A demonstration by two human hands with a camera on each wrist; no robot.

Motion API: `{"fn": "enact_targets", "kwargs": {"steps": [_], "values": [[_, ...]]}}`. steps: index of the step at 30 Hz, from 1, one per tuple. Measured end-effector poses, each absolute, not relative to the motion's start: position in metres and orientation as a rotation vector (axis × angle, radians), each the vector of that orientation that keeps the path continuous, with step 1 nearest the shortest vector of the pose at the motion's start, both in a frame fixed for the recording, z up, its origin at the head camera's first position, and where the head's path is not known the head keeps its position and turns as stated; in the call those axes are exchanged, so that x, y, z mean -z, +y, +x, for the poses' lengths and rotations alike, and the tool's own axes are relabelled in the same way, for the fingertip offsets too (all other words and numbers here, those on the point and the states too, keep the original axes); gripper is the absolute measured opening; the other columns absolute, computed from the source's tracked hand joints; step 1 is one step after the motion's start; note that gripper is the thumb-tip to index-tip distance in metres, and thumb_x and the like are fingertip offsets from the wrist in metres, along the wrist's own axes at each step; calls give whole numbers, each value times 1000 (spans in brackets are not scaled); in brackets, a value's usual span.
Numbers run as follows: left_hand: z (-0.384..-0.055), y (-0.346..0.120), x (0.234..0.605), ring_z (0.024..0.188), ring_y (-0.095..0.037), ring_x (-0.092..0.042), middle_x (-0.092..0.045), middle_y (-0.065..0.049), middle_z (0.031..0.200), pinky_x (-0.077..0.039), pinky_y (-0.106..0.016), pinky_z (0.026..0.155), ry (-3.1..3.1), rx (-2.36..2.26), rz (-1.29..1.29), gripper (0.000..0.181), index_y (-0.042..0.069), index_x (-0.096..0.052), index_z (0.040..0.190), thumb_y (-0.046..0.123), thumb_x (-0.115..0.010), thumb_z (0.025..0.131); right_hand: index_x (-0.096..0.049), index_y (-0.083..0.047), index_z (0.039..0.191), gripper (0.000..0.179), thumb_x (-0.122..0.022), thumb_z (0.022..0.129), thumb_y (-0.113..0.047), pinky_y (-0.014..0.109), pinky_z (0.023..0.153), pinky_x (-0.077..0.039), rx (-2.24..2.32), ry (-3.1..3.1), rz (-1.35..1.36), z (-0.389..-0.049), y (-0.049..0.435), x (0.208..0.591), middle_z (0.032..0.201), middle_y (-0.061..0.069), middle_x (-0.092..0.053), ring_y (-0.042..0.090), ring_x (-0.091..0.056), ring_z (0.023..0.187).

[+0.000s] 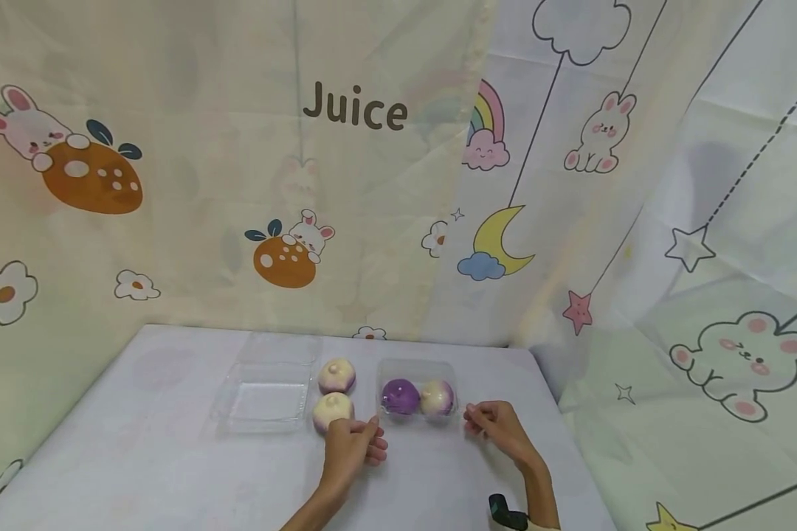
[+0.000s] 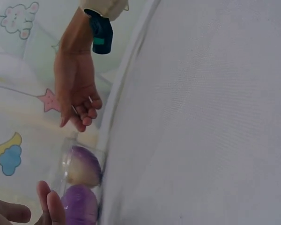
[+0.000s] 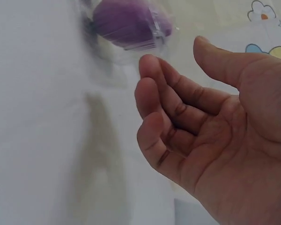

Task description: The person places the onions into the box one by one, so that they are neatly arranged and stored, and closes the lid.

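Observation:
A clear plastic box (image 1: 417, 366) holds two round, onion-like vegetables, one deep purple (image 1: 401, 398) and one cream with a purple side (image 1: 437, 399). My left hand (image 1: 352, 450) is beside the box's near left corner, fingers loosely extended, thumb apart in the left wrist view, and nothing held. At the box's right side is my right hand (image 1: 498, 428); its fingers (image 3: 152, 96) bend slightly, thumb standing away, palm bare. Two more cream-and-purple vegetables stand left of the box, a far one (image 1: 336, 376) and a near one (image 1: 333, 411) partly covered by my left hand.
Farther left an open clear plastic box (image 1: 268, 426) lies on the white table (image 1: 139, 457), its lid folded back toward the curtain. Printed fabric (image 1: 192, 221) hangs behind the table and along its right side. A dark strapped device (image 1: 507, 512) shows at my right wrist.

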State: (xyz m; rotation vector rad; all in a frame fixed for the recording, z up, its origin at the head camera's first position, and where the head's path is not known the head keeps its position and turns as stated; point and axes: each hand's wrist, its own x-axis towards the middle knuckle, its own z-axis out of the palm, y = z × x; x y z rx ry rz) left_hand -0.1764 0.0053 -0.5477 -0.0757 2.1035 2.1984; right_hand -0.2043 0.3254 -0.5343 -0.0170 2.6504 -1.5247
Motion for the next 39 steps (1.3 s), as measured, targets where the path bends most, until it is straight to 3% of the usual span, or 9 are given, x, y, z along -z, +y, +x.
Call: {"fn": "enact_targets", "kwargs": {"steps": [8,13,21,25,28,32,35,39], "values": [[-166,-25,520,52,-11,-71,-76,-8,67,-63,-23,53,2475,-2140,-66,33,-5,-79,86,21,-71,106,-79,6,107,27,-71,107,-20,22,69,-57,1422,2854,-108,-205,322,516,88,15,-80,27,-74,82],[-165,-54,504,51,-6,-69,-77,-8,70,-61,-20,53,2682,-2119,-109,27,-5,-79,88,14,-71,107,-80,3,108,19,-73,105,-15,21,72,-59,1402,2973,-112,-204,314,508,89,6,-81,28,-76,83],[-177,-114,497,53,-7,-66,-78,-11,72,-51,-18,50,3157,-1933,-272,23,-3,-80,91,12,-71,105,-82,-7,107,12,-77,103,-17,23,78,-62,1466,3065,-207,-208,304,496,92,1,-81,10,-72,86],[-188,-143,508,56,-9,-64,-77,-15,72,-49,-19,53,3353,-1806,-375,22,-7,-79,92,11,-71,103,-82,-9,109,12,-78,103,-19,22,79,-62,1501,3076,-206,-209,302,491,96,2,-82,11,-73,89],[-192,-163,517,58,-21,-69,-77,-20,74,-49,-25,54,3402,-1720,-451,25,-9,-77,93,12,-69,103,-82,-10,108,12,-79,102,-19,22,80,-62,1521,3089,-202,-210,301,489,98,2,-83,12,-74,90],[-192,-186,527,71,-40,-77,-79,-26,87,-56,-46,60,3397,-1593,-556,29,-11,-77,104,17,-66,104,-82,-9,112,16,-79,103,-22,23,83,-61,1539,3100,-235,-210,296,487,101,2,-83,13,-74,92],[-191,-200,533,82,-46,-78,-79,-31,98,-56,-61,69,3369,-1529,-621,33,-11,-76,113,19,-65,104,-81,-9,114,19,-79,102,-23,25,85,-62,1565,3100,-274,-211,291,485,104,2,-83,12,-74,94],[-190,-212,538,84,-49,-78,-78,-33,100,-54,-62,68,3341,-1509,-650,33,-13,-75,114,17,-68,103,-80,-11,117,21,-83,99,-21,25,87,-62,1630,3076,-335,-216,284,482,107,3,-84,8,-74,97]]}}
